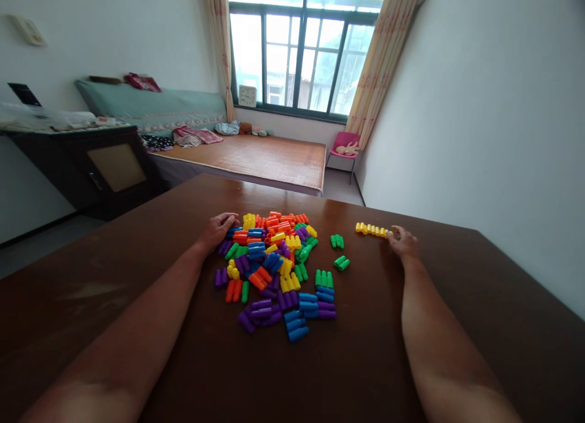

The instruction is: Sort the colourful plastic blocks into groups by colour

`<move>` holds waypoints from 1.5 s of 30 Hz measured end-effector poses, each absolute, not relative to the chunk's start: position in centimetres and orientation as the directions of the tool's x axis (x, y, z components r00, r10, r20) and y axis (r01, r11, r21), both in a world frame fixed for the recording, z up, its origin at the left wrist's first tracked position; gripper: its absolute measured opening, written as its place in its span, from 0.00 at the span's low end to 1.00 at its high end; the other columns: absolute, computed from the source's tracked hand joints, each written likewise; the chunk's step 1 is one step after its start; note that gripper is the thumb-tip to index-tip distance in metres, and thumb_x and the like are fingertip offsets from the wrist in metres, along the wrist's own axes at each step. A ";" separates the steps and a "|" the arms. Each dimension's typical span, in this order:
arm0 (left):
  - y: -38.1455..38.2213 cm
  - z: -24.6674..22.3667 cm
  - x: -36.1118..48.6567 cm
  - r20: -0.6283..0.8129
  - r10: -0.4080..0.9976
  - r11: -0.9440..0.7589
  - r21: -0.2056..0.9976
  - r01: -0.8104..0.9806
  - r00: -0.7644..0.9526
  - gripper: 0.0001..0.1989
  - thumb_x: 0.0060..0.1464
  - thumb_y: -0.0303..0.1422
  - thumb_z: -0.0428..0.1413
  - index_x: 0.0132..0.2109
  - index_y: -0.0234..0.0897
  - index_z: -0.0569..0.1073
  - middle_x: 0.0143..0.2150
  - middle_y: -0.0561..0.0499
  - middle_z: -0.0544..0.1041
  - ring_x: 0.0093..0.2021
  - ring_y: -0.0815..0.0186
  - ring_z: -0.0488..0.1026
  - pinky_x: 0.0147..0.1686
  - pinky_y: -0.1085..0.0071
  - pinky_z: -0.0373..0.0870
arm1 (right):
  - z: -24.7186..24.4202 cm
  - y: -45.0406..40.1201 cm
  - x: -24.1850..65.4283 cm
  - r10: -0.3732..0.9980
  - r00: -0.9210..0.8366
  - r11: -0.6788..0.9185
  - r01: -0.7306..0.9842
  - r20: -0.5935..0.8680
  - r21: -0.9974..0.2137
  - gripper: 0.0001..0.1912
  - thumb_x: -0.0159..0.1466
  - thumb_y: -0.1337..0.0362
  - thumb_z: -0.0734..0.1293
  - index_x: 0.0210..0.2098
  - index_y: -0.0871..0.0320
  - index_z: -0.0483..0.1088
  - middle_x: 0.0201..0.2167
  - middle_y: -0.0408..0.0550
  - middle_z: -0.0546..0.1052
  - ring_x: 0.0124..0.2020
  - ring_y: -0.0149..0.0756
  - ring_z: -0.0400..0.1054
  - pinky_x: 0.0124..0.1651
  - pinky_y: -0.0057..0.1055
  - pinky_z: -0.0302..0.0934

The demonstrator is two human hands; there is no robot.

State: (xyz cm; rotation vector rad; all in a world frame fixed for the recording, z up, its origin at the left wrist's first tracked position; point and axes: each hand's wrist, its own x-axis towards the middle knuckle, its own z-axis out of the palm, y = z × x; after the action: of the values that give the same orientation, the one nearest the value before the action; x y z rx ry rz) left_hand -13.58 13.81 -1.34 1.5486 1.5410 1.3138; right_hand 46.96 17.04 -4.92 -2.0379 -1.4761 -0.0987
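Observation:
A heaped pile of bullet-shaped plastic building blocks (278, 240), in orange, yellow, green, blue and purple, lies on the brown table (356, 362). At the pile's left edge rests my left hand (216, 231), its fingers loosely stretched toward the nearest blocks; whether it touches one I cannot tell. To the right of the pile is a straight row of joined yellow blocks (372, 230). My right hand (404, 242) pinches that row's right end between thumb and fingers. Between the row and the pile sit two separate green blocks (337, 241).
Beyond the table stands a bed (256, 158) with a woven mat and some cloths. A pink chair (344, 145) holding a soft toy is by the right wall. A dark cabinet (105, 167) stands at the left. Closest to me in the pile are blue blocks (296, 325).

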 end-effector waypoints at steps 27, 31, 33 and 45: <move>13.6 -1.2 -13.6 0.275 0.953 -0.192 0.873 0.447 -0.126 0.29 0.49 0.54 0.53 0.45 0.34 0.76 0.37 0.44 0.81 0.37 0.59 0.77 0.38 0.66 0.72 | 2.0 9.6 20.0 0.644 -0.669 0.763 0.525 0.371 -0.376 0.14 0.64 0.64 0.63 0.49 0.52 0.72 0.50 0.49 0.75 0.53 0.41 0.64 0.58 0.43 0.56; 13.8 -1.1 -13.6 0.270 0.954 -0.183 0.865 0.468 -0.127 0.28 0.49 0.54 0.52 0.44 0.35 0.77 0.36 0.45 0.81 0.37 0.58 0.77 0.40 0.65 0.72 | 2.1 9.7 20.6 0.671 -0.657 0.736 0.538 0.344 -0.410 0.12 0.61 0.68 0.65 0.43 0.53 0.72 0.44 0.47 0.77 0.46 0.38 0.67 0.54 0.39 0.58; 13.8 -1.0 -13.6 0.270 0.955 -0.183 0.865 0.468 -0.126 0.28 0.49 0.54 0.53 0.44 0.35 0.77 0.36 0.45 0.81 0.38 0.57 0.77 0.40 0.64 0.72 | 2.4 10.7 21.6 0.711 -0.608 0.699 0.562 0.353 -0.442 0.11 0.58 0.67 0.66 0.42 0.54 0.71 0.41 0.46 0.76 0.42 0.36 0.67 0.50 0.36 0.61; 13.8 -0.8 -13.6 0.256 0.955 -0.168 0.882 0.441 -0.149 0.28 0.45 0.56 0.54 0.42 0.37 0.77 0.35 0.46 0.81 0.37 0.56 0.77 0.39 0.64 0.73 | -2.5 17.1 35.4 0.909 -0.010 0.111 0.969 0.417 -0.219 0.16 0.63 0.59 0.62 0.49 0.55 0.69 0.45 0.56 0.74 0.51 0.47 0.63 0.49 0.43 0.58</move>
State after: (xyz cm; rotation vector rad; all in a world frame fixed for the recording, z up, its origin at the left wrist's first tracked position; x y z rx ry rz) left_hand -13.60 13.79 -0.78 1.6046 1.5822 1.2945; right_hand 35.39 17.08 -2.47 -1.8211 -1.9426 -0.1772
